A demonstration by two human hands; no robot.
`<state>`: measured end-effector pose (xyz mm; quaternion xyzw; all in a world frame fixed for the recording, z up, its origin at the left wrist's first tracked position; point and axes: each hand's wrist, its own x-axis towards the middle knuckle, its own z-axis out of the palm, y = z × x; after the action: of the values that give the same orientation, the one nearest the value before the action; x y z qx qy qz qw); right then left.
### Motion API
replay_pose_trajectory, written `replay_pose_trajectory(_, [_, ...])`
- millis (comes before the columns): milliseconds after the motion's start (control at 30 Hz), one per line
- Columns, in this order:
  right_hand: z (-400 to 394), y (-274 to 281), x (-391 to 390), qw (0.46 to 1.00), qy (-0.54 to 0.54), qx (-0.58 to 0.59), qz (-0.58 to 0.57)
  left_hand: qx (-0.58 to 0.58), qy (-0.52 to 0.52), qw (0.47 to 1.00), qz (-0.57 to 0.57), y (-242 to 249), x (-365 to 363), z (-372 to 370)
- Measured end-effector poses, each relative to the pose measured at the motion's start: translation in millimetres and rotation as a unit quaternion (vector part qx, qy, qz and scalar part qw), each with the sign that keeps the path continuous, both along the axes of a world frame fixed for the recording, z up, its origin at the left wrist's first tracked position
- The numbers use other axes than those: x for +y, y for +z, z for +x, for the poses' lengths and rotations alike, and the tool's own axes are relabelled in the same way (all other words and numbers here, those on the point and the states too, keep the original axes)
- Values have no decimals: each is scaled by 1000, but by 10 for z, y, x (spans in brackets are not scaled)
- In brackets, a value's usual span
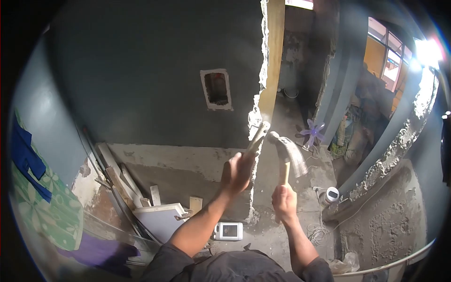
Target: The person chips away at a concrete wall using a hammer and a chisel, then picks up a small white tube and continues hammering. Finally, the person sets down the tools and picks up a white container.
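My left hand (237,173) is closed round a chisel (258,137), which slants up along the rough, broken edge (263,56) of the dark grey wall. The chisel's tip is hard to make out against the pale plaster. In my right hand (284,202) is the light handle of a hammer (287,152). The hammer's head is slightly blurred and stands just right of the chisel's upper end, with a small gap between them.
A framed wall opening (216,89) is left of the edge. Boards (120,181) lean at lower left. On the floor are a white device (229,231), a round white object (331,195) and coiled cable (317,234). A rough-edged wall (390,157) stands right.
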<state>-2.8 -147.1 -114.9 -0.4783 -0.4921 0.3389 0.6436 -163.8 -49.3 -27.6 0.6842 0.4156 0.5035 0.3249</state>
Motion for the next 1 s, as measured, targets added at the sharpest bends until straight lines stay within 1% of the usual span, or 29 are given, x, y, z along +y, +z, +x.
replay_pose_trajectory(33, [31, 25, -63, 996, 26, 84, 1, -7, 1, 1000, 7, 60, 10, 17])
replay_pose_trajectory(100, [37, 139, -209, 995, 3, 76, 71, -17, -4, 999, -30, 89, -48, 9])
replay_pose_trajectory(133, [72, 295, -254, 991, -3, 71, 115, -22, -8, 999, -49, 87, -65, 16])
replay_pose_trajectory(167, [35, 595, -334, 982, -47, 70, 168, -49, -6, 997, -61, 83, -77, 55])
replay_pose_trajectory(200, [-23, 806, -420, 970, -90, 70, 215, -38, 0, 999, -37, 16, -27, 61])
replay_pose_trajectory(267, [79, 853, -411, 922, -86, 162, 340, -39, -3, 998, -38, -45, 19, 72])
replay_pose_trajectory(300, [207, 916, -408, 915, 12, 131, 381, -48, 9, 999, -10, -32, 8, 104])
replay_pose_trajectory(333, [286, 969, -391, 896, 109, 102, 418, -32, 25, 999, -9, -5, -15, 120])
replay_pose_trajectory(367, [190, 827, -306, 894, 53, 198, 397, -37, 22, 999, -15, -26, -8, 140])
replay_pose_trajectory(400, [26, 761, -220, 932, -46, 222, 282, -41, 17, 999, -22, -45, -11, 152])
replay_pose_trajectory(433, [80, 512, -52, 982, -42, 42, 181, -28, 25, 998, -48, 59, -80, 146])
replay_pose_trajectory(467, [158, 288, 77, 986, -37, -143, 73, -16, 32, 997, -74, 170, -150, 141])
replay_pose_trajectory(500, [184, 235, 75, 1000, 4, -7, 6, -9, 43, 998, -36, 128, -88, 146])
replay_pose_trajectory(533, [203, 214, 54, 989, 45, 129, -61, -11, 42, 998, -33, 105, -80, 154])
replay_pose_trajectory(600, [229, 360, -56, 986, -3, 163, -17, 13, 57, 998, 10, 110, -84, 160])
replay_pose_trajectory(633, [196, 506, -139, 979, -81, 184, -15, 1, 54, 998, 14, 63, -73, 167])
replay_pose_trajectory(667, [155, 724, -206, 968, -126, 211, 42, -12, 53, 998, 19, 38, -36, 174])
replay_pose_trajectory(700, [254, 840, -265, 975, -98, 139, 144, -7, 55, 998, 20, 23, -33, 179])
replay_pose_trajectory(733, [174, 1012, -280, 932, -130, 266, 208, -2, 56, 998, 20, 6, -26, 182])
replay_pose_trajectory(767, [442, 993, -307, 946, -49, 154, 282, -3, 58, 998, 28, 7, -33, 186])
replay_pose_trajectory(800, [455, 1117, -315, 925, -26, 176, 337, -4, 61, 998, 25, 4, -35, 195])
replay_pose_trajectory(867, [377, 1179, -231, 895, 102, 171, 400, -25, 58, 998, 19, 1, -44, 218])
replay_pose_trajectory(933, [4, 809, 28, 928, -60, 210, 301, -23, 58, 998, 13, 6, -63, 225])
replay_pose_trajectory(967, [90, 547, 130, 983, 22, 125, 136, -22, 60, 998, 11, 16, -72, 232])
replay_pose_trajectory(1000, [187, 341, 131, 994, 102, 34, -34, -47, 85, 991, 89, -60, -47, 264])
